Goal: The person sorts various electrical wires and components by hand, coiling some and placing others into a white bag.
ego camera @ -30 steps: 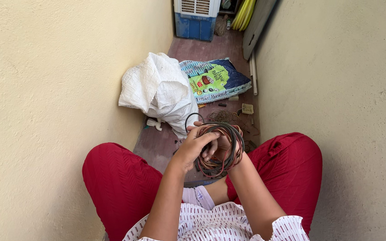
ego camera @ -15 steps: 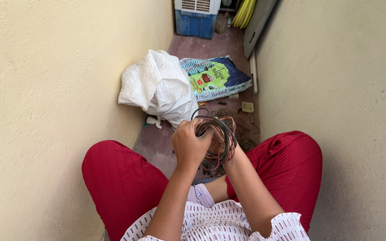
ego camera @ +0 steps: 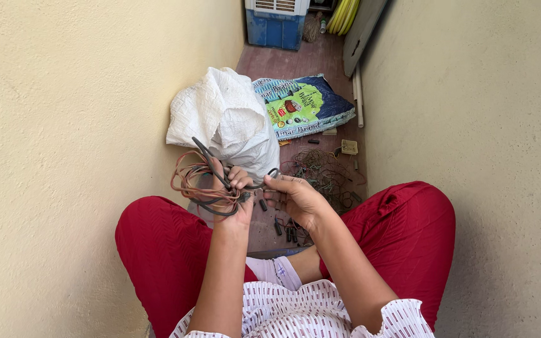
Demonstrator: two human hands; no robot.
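Two hands are working a bundle of coiled wire above the lap.

The left hand (ego camera: pixel 236 191) is gripping the coil of reddish and dark wire (ego camera: pixel 196 184) — its loops are hanging out to the left, just beside the cream wall (ego camera: pixel 64 125). The right hand (ego camera: pixel 295 195) is pinching a dark strand (ego camera: pixel 264 185) that is running across to the coil, fingers closed narrowly on it. A white woven sack (ego camera: pixel 220 119) and a printed bag (ego camera: pixel 302 106) are lying on the floor beyond — a loose tangle of wire (ego camera: pixel 320 172) is sitting near the right knee.
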